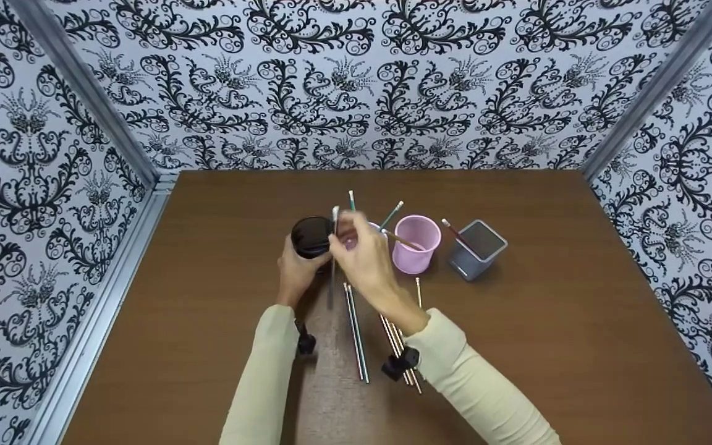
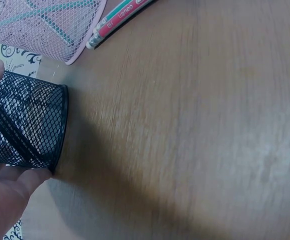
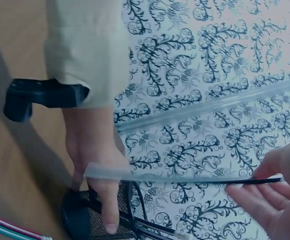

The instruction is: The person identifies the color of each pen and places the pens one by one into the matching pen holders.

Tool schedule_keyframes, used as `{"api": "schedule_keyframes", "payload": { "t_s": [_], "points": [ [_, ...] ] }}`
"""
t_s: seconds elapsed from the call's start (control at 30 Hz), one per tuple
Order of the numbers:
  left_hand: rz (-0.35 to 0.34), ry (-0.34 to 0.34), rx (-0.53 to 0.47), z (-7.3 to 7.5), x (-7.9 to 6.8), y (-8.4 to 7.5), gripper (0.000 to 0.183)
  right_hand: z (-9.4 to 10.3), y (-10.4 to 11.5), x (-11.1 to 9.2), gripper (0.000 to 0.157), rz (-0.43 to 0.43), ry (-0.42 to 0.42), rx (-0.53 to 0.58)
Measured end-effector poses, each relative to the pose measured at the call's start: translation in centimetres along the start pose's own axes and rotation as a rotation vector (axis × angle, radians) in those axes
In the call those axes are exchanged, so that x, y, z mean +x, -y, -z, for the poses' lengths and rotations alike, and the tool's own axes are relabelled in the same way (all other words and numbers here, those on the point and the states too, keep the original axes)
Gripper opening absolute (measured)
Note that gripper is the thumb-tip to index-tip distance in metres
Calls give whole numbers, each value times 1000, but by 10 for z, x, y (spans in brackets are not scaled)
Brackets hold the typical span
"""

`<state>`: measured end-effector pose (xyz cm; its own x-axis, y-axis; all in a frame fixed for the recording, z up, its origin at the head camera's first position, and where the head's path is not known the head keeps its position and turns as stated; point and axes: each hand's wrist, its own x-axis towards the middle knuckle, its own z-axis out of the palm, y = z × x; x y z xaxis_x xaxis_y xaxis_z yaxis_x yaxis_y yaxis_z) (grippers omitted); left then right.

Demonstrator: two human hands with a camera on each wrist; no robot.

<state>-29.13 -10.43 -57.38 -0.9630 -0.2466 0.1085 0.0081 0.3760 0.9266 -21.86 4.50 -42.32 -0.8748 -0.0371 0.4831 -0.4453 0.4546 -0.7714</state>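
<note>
A black mesh pencil cup (image 1: 308, 230) stands on the table, gripped around its side by my left hand (image 1: 296, 272). In the left wrist view the thumb and fingers lie on opposite sides of the black mesh (image 2: 40, 120). The right wrist view shows dark pencils (image 3: 152, 229) leaning inside it. Just right of that cup, my right hand (image 1: 365, 259) pinches a dark pencil (image 1: 332, 281) near its white-tipped upper end. The pencil hangs roughly upright beside the cup, its lower part blurred. My right hand partly hides a pink mesh cup with green pencils (image 1: 393, 213).
Right of my hand stands another pink cup (image 1: 413, 262) with a brown pencil. Beyond it is a grey square mesh holder (image 1: 468, 267) with a dark red pencil (image 1: 460, 238). Two pencils (image 1: 356, 337) lie in front, and several striped ones (image 1: 390, 334) lie under my right forearm.
</note>
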Motion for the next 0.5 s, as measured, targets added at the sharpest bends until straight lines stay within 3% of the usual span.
{"api": "schedule_keyframes", "payload": {
  "t_s": [0.17, 0.27, 0.5],
  "points": [
    [-33, -16, 11, 0, 0, -1, 86, 1, -4, 8, 45, 19, -84, 109],
    [-40, -13, 1, -1, -1, 0, 89, -1, -10, 8, 39, 37, -131, 159],
    [20, 4, -7, -1, 1, 1, 93, -8, -23, 8, 28, 62, -202, 200]
  ]
}}
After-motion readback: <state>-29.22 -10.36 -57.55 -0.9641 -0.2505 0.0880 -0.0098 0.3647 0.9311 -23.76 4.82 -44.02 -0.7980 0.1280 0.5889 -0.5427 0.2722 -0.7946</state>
